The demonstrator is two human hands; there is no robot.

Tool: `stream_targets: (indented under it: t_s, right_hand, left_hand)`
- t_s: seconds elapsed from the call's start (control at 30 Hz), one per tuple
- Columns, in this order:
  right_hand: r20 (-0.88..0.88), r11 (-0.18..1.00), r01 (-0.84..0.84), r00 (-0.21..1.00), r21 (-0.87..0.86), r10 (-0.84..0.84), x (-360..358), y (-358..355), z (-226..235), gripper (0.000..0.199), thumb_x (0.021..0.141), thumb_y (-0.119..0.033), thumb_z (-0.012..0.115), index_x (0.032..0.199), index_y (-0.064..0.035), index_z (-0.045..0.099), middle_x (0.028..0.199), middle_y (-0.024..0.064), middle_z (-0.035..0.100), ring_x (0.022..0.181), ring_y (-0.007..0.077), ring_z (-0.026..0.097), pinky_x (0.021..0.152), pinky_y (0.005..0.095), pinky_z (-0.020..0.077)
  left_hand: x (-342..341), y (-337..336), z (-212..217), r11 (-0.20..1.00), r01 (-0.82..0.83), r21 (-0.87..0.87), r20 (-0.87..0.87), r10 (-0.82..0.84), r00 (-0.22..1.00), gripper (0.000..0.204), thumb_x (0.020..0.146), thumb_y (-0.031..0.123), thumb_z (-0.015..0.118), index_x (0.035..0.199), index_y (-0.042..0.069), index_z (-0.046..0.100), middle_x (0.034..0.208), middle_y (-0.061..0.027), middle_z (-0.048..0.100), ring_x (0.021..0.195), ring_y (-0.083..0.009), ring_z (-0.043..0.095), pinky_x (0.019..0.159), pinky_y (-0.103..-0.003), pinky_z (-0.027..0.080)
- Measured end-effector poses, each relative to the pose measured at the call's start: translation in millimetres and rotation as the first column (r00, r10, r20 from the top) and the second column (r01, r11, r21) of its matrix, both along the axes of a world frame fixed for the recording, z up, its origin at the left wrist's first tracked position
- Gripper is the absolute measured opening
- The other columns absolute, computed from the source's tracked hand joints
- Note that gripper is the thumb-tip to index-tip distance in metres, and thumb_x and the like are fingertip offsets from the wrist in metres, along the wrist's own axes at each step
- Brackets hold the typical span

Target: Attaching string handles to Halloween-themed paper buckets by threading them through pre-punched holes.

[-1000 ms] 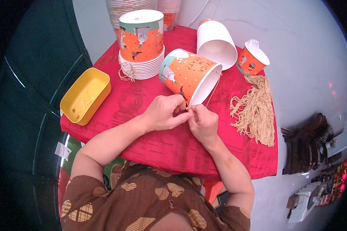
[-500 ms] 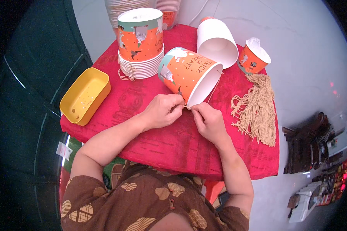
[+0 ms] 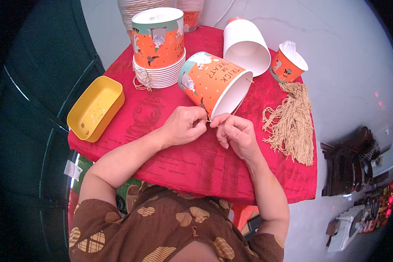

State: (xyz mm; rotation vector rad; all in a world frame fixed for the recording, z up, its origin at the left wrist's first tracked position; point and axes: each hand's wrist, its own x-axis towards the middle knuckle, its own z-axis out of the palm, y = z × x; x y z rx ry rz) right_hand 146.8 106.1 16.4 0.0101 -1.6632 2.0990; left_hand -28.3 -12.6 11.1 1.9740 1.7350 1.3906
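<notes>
An orange paper bucket with a green base band and Halloween figures lies tilted on its side, its white-rimmed mouth facing right and toward me. A thin tan string hangs across the mouth from a hole in the far rim. At the near rim, my left hand is closed in a pinch on the string's end. My right hand meets it there, index finger stretched to the rim and string, the other fingers curled loosely below. Its exact grip on the thin string is partly hidden.
A red cloth covers the table. Upside-down stacked buckets stand at the back left, near a yellow plastic tub. A white-sided bucket lies behind. On the right are a small orange bucket and a bundle of tan strings.
My right hand has turned at the rim: its index finger now reaches forward and its lower fingers have uncurled somewhat. The left hand and the bucket stay nearly in place.
</notes>
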Motion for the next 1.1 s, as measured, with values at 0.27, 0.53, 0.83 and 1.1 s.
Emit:
stream_targets:
  t_s: [0.27, 0.53, 0.83, 1.1]
  right_hand:
    - [0.029, 0.992, 0.021, 0.999, -0.128, -0.017, -4, 6, -7, 0.026, 0.097, -0.025, 0.054, 0.087, -0.0002, 0.058, 0.081, 0.0079, 0.059, 0.056, 0.0087, 0.047, 0.048, 0.022, 0.0403]
    - [0.107, 0.981, 0.126, 0.988, -0.151, -0.111, -7, 3, -3, 0.03, 0.098, -0.025, 0.051, 0.076, -0.0047, 0.05, 0.073, 0.0042, 0.051, 0.05, 0.006, 0.036, 0.044, 0.0205, 0.0314]
    - [0.182, 0.973, 0.208, 0.965, -0.101, -0.188, -7, 5, 1, 0.031, 0.097, -0.026, 0.052, 0.075, -0.0052, 0.05, 0.071, 0.0033, 0.052, 0.048, 0.0055, 0.037, 0.041, 0.0204, 0.0303]
    - [0.146, 0.974, 0.228, 0.963, 0.006, -0.227, 0, 9, 0, 0.025, 0.096, -0.02, 0.052, 0.078, -0.0016, 0.056, 0.074, 0.0052, 0.055, 0.05, 0.0066, 0.039, 0.044, 0.0214, 0.0338]
  left_hand:
    - [8, 3, -3, 1.0, -0.026, 0.005, 0.016, 0.025, 1.0, 0.011, 0.07, 0.007, 0.057, 0.066, -0.001, 0.052, 0.06, -0.0181, 0.054, 0.054, -0.0337, 0.057, 0.051, -0.041, 0.044]
    - [12, 4, -2, 0.997, -0.065, -0.035, -0.042, 0.063, 0.997, 0.015, 0.069, 0.011, 0.057, 0.063, -0.002, 0.051, 0.061, -0.0205, 0.054, 0.056, -0.0366, 0.058, 0.051, -0.044, 0.044]
    - [17, 5, -7, 0.986, -0.146, -0.078, 0.025, 0.148, 0.989, 0.015, 0.07, 0.013, 0.056, 0.067, -0.002, 0.056, 0.063, -0.0213, 0.056, 0.059, -0.0373, 0.059, 0.054, -0.044, 0.045]
    - [11, 7, -8, 0.989, -0.088, -0.121, 0.111, 0.101, 0.989, 0.014, 0.071, 0.011, 0.059, 0.068, -0.003, 0.058, 0.062, -0.0188, 0.058, 0.057, -0.0301, 0.061, 0.054, -0.039, 0.047]
